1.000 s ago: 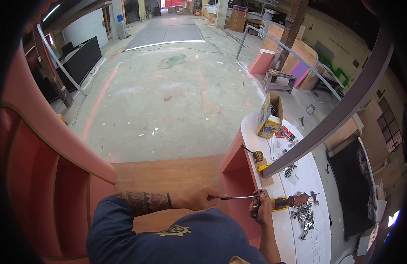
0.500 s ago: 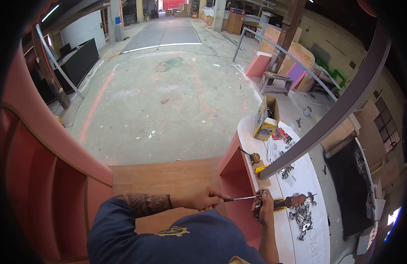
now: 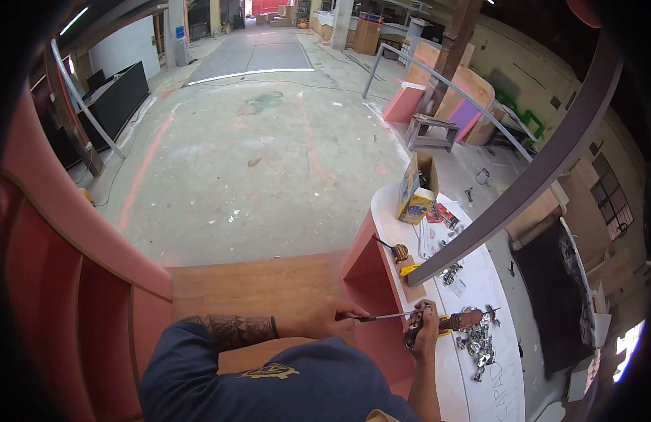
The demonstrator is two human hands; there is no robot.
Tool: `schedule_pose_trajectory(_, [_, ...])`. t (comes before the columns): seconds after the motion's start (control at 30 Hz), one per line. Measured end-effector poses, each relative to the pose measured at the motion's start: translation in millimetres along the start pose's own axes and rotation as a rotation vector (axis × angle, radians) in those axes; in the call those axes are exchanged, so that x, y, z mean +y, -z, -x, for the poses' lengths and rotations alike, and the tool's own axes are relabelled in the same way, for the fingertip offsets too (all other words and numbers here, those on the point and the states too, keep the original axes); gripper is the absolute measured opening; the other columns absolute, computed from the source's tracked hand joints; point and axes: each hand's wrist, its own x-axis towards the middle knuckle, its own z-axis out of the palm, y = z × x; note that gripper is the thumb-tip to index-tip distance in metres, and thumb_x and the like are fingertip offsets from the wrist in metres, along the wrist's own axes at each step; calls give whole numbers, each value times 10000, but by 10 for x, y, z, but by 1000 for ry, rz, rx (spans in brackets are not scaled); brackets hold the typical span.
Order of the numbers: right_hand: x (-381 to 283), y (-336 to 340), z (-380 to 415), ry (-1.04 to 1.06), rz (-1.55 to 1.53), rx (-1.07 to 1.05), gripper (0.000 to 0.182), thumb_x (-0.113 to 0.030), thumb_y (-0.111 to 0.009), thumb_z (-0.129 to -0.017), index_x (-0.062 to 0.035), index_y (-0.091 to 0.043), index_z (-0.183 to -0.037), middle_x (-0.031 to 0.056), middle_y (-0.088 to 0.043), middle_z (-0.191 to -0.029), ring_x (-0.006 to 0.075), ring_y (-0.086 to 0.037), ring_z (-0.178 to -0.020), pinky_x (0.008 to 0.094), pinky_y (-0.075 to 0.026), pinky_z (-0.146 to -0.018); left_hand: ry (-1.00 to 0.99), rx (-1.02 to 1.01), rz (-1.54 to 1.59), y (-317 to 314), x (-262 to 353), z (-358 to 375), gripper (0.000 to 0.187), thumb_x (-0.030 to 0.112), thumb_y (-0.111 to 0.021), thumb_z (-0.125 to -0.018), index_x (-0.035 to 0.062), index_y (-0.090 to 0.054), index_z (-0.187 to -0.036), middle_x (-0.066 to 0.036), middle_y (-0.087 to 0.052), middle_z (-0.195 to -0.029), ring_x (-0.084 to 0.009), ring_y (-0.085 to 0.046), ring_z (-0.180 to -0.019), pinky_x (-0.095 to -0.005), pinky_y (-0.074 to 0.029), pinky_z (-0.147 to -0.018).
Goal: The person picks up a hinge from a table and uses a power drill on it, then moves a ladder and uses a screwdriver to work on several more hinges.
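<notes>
My left hand [image 3: 324, 318] grips the handle of a screwdriver [image 3: 383, 317], whose thin metal shaft points right. The shaft's tip meets a dark metal hinge [image 3: 411, 328] that my right hand [image 3: 425, 329] holds against the edge of the white curved countertop [image 3: 494, 380]. A pile of shiny metal fittings [image 3: 477, 342] lies just right of my right hand, with a brown and yellow power tool [image 3: 463, 321] beside it on the countertop.
An open yellow and blue cardboard box [image 3: 417, 190] stands at the countertop's far end, with a tape measure [image 3: 400, 251] nearer. A grey curved beam [image 3: 522, 183] crosses overhead. Pink shelving [image 3: 79, 281] curves on the left. Concrete floor [image 3: 255, 155] stretches ahead.
The view has shifted slightly left and down. Both hands stay on the screwdriver and the hinge in nearly the same pose.
</notes>
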Motion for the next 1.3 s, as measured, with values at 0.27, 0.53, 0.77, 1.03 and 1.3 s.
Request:
schedule_pose_trajectory(0.27, [36,128,46,14,76,-60,346,-401,-411,-1118,-82,-535,-1169,36,-534,-734,106,-540,-496,234,-361,-412,531,-267,840,166,166,2,501,258,-580,-1084,86,-540,-1552,-53,-679,-1036,-52,-495,-677,-217,-416,-531])
schedule_pose_trajectory(0.53, [118,53,102,-45,43,-99,325,-359,-409,-1122,-65,-540,-1159,34,-513,-764,131,-578,-529,249,-430,-458,473,-222,512,223,245,71,430,243,-587,-1081,102,-636,-1484,8,-644,-868,-43,-494,-593,-225,-404,-492])
schedule_pose_trajectory(0.77, [136,93,117,-49,36,-74,317,-339,-400,-1118,-59,-542,-1156,29,-511,-774,129,-577,-528,247,-435,-462,205,-182,228,75,16,26,414,217,-585,-1054,95,-679,-1439,13,-594,-746,-52,-512,-540,-238,-462,-513])
schedule_pose_trajectory(1.03, [112,160,130,-50,-4,-47,330,-356,-409,-1114,-57,-544,-1153,26,-512,-777,119,-571,-520,240,-427,-451,383,-239,328,100,153,-52,419,232,-584,-1060,100,-674,-1448,40,-583,-728,-39,-527,-578,-248,-462,-529])
schedule_pose_trajectory(1.3, [174,181,154,-40,12,-37,333,-342,-396,-1117,-51,-557,-1129,39,-520,-760,127,-572,-510,260,-456,-466,250,-208,186,4,-32,-45,397,214,-610,-1085,96,-662,-1460,71,-572,-743,-19,-493,-633,-218,-435,-563])
